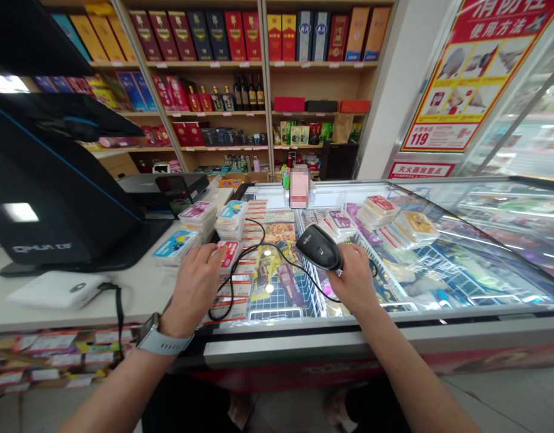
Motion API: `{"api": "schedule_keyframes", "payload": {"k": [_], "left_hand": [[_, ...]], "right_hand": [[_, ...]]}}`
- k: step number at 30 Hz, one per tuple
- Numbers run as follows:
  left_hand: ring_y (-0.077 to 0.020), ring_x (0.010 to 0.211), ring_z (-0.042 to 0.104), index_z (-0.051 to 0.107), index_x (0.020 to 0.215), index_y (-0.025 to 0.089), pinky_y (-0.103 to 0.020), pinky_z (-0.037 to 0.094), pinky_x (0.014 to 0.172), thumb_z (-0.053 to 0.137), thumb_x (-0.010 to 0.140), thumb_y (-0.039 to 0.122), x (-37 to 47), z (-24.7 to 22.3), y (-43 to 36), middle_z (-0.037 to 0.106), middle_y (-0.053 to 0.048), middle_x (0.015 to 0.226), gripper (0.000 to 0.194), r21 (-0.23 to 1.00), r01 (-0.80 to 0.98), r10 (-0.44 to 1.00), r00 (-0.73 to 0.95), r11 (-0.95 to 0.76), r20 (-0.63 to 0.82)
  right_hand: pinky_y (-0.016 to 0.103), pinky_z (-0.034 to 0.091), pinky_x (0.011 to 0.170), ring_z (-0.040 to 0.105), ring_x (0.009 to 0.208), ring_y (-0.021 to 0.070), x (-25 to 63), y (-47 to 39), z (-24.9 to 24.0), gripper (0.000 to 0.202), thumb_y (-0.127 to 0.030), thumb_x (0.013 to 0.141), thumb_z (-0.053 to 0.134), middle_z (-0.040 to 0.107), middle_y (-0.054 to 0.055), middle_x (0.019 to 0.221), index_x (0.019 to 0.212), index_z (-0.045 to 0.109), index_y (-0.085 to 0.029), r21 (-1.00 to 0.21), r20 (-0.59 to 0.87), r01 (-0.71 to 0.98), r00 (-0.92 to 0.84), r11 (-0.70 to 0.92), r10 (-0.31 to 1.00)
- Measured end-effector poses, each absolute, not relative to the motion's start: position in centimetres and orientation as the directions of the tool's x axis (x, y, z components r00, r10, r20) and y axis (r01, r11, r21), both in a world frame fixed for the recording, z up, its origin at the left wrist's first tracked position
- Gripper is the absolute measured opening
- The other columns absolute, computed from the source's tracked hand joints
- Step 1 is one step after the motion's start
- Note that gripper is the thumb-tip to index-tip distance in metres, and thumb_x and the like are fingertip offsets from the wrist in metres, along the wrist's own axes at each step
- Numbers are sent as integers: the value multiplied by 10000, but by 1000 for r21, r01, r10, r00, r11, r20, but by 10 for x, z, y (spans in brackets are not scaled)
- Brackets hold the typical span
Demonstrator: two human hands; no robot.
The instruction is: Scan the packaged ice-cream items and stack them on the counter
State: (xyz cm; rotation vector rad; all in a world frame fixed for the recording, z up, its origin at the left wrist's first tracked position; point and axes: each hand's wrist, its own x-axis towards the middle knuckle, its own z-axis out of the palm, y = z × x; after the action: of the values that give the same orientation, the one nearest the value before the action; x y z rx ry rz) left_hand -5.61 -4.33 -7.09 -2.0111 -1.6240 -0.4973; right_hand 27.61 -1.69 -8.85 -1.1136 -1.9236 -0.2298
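In my right hand (355,279) is a black handheld barcode scanner (319,248), gripped by its handle with the head pointing up and left. Its black cable (234,282) loops across the glass top toward my left hand. My left hand (195,285), with a watch on the wrist, has its fingers closed at the edge of a small red-and-white plastic pack (229,254). The fingertips partly cover that pack. Close by are stacked packs with blue labels (175,243), purple labels (198,211) and more blue labels (232,211).
Under the glass of the chest freezer (286,322) lie wire baskets and wrapped goods. More pack stacks (407,228) stand on its right. A phone (299,189) stands at the back. On the left counter are a checkout terminal (55,198) and a white box (60,290).
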Motion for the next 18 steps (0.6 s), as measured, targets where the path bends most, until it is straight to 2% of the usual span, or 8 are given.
{"api": "schedule_keyframes", "payload": {"k": [4,10,13,16,18], "left_hand": [[-289,1100,546,597,1186,196,-451,439,910,429,899,212,-27,-65,-31,609,-110,1222,333,-62,947,790,298,-315,535],[-270,1251,484,471,1324,170,-461,403,1035,500,900,304,26,-65,9,536,-128,1348,445,46,819,740,491,-572,460],[-266,1292,454,427,1358,173,-482,366,1082,541,870,305,56,-70,42,512,-135,1371,518,122,733,680,539,-670,497],[-262,1298,453,459,1332,151,-463,342,1111,531,857,248,86,-72,71,534,-154,1344,490,209,634,630,563,-744,534],[-267,1341,404,425,1369,153,-463,317,1129,513,875,289,105,-73,85,482,-160,1403,520,231,612,619,556,-756,554]], "right_hand": [[445,347,981,569,883,229,275,-18,-86,238,-166,778,546,619,57,914,1013,516,-188,-275,762,766,-195,581,617],[451,354,974,577,883,238,275,-19,-84,232,-163,775,548,623,63,911,1002,501,-190,-278,780,765,-174,581,601],[457,358,974,577,877,239,275,-19,-85,236,-168,783,541,622,63,909,1014,501,-196,-287,790,760,-157,583,593],[457,364,971,579,874,234,276,-19,-85,228,-172,792,535,625,62,909,1017,506,-198,-300,793,754,-144,584,592],[456,370,969,579,879,233,276,-19,-85,224,-175,796,537,628,64,915,1017,510,-198,-301,803,751,-133,588,581]]}}
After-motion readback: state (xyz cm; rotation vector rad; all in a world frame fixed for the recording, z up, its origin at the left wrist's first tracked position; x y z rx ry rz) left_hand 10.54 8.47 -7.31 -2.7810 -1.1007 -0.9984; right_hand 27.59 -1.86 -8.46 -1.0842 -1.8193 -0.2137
